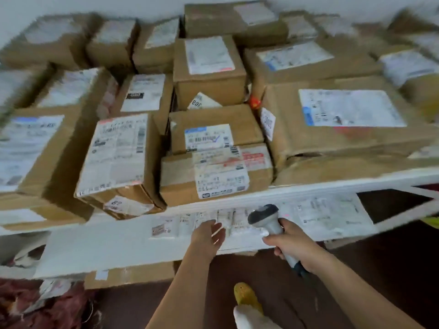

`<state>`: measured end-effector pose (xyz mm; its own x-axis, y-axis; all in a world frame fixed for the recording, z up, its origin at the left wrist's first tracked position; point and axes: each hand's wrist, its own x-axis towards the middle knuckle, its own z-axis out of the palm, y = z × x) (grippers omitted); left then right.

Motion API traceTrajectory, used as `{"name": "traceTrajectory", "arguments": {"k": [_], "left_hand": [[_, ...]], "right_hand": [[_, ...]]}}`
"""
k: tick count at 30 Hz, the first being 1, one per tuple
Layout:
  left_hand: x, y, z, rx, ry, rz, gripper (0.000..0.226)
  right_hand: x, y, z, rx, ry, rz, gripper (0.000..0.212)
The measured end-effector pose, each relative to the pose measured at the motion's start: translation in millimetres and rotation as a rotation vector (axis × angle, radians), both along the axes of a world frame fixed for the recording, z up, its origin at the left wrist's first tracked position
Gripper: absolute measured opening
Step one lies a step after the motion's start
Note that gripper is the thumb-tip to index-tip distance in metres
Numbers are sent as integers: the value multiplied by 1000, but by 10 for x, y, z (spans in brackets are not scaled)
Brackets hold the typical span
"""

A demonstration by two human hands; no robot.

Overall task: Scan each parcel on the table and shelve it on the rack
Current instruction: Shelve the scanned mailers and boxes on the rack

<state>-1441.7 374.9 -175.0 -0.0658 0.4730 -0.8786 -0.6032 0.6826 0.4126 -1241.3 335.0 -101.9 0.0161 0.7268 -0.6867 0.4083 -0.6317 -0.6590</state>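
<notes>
Several brown cardboard parcels with white labels fill the white rack shelf (308, 184). A labelled parcel (213, 172) sits at the shelf's front edge, just above my hands. Below that edge lies a flat white parcel (133, 243) with labels on top. My left hand (207, 236) rests on this white parcel, fingers apart, holding nothing. My right hand (291, 243) grips a grey handheld scanner (268, 220), whose head points at the labels on the white parcel.
A large crumpled box (344, 124) sits at the right of the shelf. Dark red floor lies below, with a yellow shoe (247, 298), a cardboard box (133, 274) under the white parcel, and reddish cloth (47, 307) at lower left.
</notes>
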Motion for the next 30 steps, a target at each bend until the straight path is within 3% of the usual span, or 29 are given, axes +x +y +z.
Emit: {"name": "traceTrajectory", "arguments": {"k": [8,13,24,30], "left_hand": [[1436,-448,1016,28,57,-687,13],[2788,-596,1597,155,82,-993,16],[6655,-1358,1997,297,-44,-1150,22],[8392,-2014,2223,297,-170,-1392,20]], "right_hand": [[1258,-1116,935,25,43,-306,24],[2285,-1660,1358,154,-7,-575,22],[5240,-2981,1785,408,-12,-1116,21],[6686,-3591,1994,496,-46,-1422,24]]}}
